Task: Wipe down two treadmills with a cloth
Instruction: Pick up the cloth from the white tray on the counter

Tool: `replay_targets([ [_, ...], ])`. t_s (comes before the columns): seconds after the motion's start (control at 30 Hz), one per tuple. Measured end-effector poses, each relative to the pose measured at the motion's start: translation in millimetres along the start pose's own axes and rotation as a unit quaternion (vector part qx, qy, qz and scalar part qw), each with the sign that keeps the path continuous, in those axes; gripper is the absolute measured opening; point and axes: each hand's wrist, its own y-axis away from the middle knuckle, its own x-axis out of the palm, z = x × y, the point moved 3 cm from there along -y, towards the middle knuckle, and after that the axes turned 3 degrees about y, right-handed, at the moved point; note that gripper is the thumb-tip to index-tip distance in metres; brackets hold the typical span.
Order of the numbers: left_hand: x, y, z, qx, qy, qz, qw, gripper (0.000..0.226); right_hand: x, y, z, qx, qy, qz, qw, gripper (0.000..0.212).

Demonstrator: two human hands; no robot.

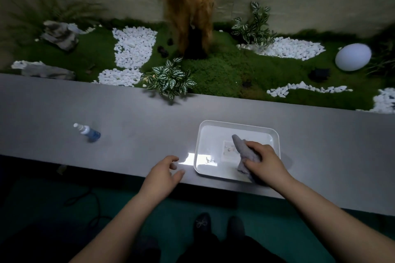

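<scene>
right hand (264, 159): fingers curled round cloth (243, 153) in tray (239, 127) | left hand (165, 174): loose, empty, over ledge (128, 117)

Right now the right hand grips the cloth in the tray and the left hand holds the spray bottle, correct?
Not quite. In the head view the left hand holds nothing; the spray bottle stands apart on the ledge. The right hand does grip the cloth in the tray.

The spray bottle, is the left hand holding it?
No, the spray bottle stands alone on the ledge, far from the left hand, which hovers empty beside the tray.
</scene>
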Motion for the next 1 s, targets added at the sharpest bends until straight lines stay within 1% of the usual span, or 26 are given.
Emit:
replay_targets([
  [0.1, -15, 26, 0, 0.004, 0.006, -0.018, 1.0, 0.039, -9, 14, 12, -0.026, 0.015, -0.008, 1.0, 0.051],
  [0.17, -22, 45, 2, 0.002, 0.009, -0.035, 0.999, 0.037, -14, 22, 16, -0.042, 0.022, 0.0, 0.999, 0.049],
  [0.27, -26, 75, 6, -0.003, 0.016, -0.085, 0.996, 0.037, -22, 32, 25, -0.066, 0.039, 0.023, 0.997, 0.044],
  [0.4, -19, 123, 10, -0.045, 0.026, -0.156, 0.986, 0.038, -24, 45, 32, -0.114, 0.063, 0.066, 0.989, 0.041],
  [0.53, 7, 189, 6, -0.093, 0.038, -0.223, 0.97, 0.039, -25, 69, 38, -0.178, 0.065, 0.132, 0.973, 0.036],
  [0.6, 21, 218, 6, -0.112, 0.049, -0.242, 0.963, 0.039, -23, 79, 39, -0.191, 0.065, 0.143, 0.969, 0.033],
  [0.73, 54, 294, 12, -0.17, 0.069, -0.269, 0.945, 0.041, -12, 119, 47, -0.248, 0.055, 0.203, 0.946, 0.028],
  [0.83, 72, 345, 19, -0.208, 0.094, -0.302, 0.926, 0.04, -1, 147, 53, -0.304, 0.071, 0.227, 0.923, 0.016],
  [0.93, 82, 390, 25, -0.235, 0.109, -0.33, 0.908, 0.041, 13, 171, 55, -0.33, 0.074, 0.251, 0.907, 0.02],
  [1.0, 87, 419, 27, -0.247, 0.122, -0.347, 0.896, 0.041, 23, 191, 60, -0.351, 0.073, 0.263, 0.896, 0.027],
])
